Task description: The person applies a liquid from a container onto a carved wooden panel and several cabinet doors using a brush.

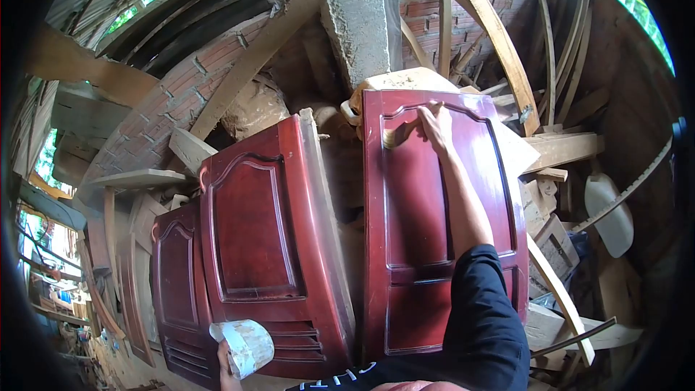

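My right hand (436, 129) is closed around the handle of a paintbrush (400, 135). The bristles rest against the upper left of a glossy dark-red wooden panel door (413, 210), which leans upright in front of me. At the bottom of the view, my left hand (229, 371) grips a white, stained paint container (246, 346) from its left side; what is inside cannot be seen. Left of the door stands another dark-red panel door (253, 228) with slats low down, and beyond it a smaller red one (177, 271).
Behind the doors rises a concrete post (355, 14) before a brick wall (170, 108). Curved timber (499, 36) and scrap wood crowd the right side, where a white plastic jug (608, 213) also lies. A pale board (141, 179) juts out at left.
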Action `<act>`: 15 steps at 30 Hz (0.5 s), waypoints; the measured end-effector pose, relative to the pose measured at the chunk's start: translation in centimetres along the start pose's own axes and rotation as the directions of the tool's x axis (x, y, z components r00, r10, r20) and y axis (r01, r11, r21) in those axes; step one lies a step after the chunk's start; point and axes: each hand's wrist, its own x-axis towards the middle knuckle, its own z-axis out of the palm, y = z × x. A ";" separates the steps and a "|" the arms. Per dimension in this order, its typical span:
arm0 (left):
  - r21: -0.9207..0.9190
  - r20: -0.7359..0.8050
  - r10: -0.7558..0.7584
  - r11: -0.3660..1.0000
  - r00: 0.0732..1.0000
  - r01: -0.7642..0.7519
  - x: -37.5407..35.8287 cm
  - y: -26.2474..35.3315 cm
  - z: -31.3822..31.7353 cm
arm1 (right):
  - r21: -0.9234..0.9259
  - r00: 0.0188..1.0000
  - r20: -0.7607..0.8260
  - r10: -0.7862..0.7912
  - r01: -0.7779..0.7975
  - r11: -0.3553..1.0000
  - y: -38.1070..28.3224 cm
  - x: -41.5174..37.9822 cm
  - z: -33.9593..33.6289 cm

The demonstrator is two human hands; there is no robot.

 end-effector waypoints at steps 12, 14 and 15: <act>0.039 -0.029 -0.017 0.999 0.999 0.018 0.1 0.9 -0.8 | 0.119 1.000 -0.004 -0.008 0.008 0.993 0.8 0.5 -2.4; 0.037 -0.033 -0.026 0.999 0.999 0.028 0.1 0.7 -0.7 | 0.095 0.978 -0.186 -0.097 0.116 0.989 3.1 2.9 -4.0; 0.038 -0.035 -0.030 0.999 0.999 0.032 0.1 0.7 -0.7 | 0.094 0.953 -0.278 -0.120 0.151 0.984 4.1 3.8 -4.9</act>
